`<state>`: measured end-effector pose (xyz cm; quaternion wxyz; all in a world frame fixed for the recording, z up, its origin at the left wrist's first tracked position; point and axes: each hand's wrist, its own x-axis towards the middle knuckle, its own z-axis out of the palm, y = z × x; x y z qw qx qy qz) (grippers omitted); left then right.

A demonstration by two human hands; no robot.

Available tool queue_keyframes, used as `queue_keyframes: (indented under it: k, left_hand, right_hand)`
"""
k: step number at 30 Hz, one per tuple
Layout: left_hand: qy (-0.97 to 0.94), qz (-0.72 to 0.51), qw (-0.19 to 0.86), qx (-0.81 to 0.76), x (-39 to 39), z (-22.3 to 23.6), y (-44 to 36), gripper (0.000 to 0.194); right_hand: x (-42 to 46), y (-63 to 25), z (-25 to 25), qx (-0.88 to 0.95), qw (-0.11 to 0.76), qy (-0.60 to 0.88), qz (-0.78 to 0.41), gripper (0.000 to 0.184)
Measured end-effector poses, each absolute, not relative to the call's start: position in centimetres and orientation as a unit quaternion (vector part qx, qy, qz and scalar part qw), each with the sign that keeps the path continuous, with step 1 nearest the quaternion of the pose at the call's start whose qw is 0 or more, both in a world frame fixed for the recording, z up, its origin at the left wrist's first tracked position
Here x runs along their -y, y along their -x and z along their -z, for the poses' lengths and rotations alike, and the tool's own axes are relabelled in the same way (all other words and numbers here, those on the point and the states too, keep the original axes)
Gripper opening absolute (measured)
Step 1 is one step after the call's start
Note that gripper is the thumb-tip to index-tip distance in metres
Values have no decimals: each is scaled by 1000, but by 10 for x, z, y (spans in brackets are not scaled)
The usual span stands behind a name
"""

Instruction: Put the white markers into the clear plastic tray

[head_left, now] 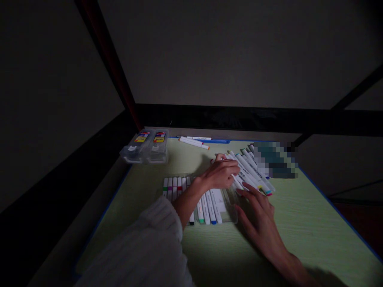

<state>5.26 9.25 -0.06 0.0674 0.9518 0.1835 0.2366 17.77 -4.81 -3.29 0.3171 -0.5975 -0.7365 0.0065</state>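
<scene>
My left hand (pixel 220 173) reaches over the clear marker case with its fingers curled closed on a white marker (pixel 236 181) at the near side of a loose pile. Part of that marker is hidden under the fingers. My right hand (pixel 261 213) is open, thumb and fingers apart, its fingertips close to the same pile of markers (pixel 253 169). Below my left wrist lies the clear case (pixel 229 215). A row of white markers with coloured bands (pixel 206 209) fills its left and middle part; my forearm covers some of them.
Two clear plastic boxes (pixel 157 153) with yellow labels stand at the table's back left. Several pens and markers (pixel 194 142) lie along the back edge. A blurred-out dark item (pixel 275 159) is at the back right. The light green table (pixel 302 227) has a blue edge.
</scene>
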Motion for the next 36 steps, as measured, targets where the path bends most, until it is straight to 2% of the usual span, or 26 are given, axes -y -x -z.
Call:
queue_keyframes:
  k: [12,18,26,30,36]
  left_hand:
    - [-964,-230,30,-133,-83,1,-59,18]
    - [-966,-227,25,-121,-83,1,-59,19]
    - [-963,-237,24,-122,-80,0,-59,19]
    - [-947,-277,77,-141,-80,-1,-58,19]
    - [-847,-441,193,-225,-98,8,-57,28]
  right_hand:
    - [46,-178,36,742,299,598,-39,30]
    - [47,-180,36,754,298,585,-27,25]
    - [45,-184,38,751,367,549,-13,21]
    - [45,-183,38,744,393,540,-23,20]
    - [46,-182,35,742,398,540,-28,22]
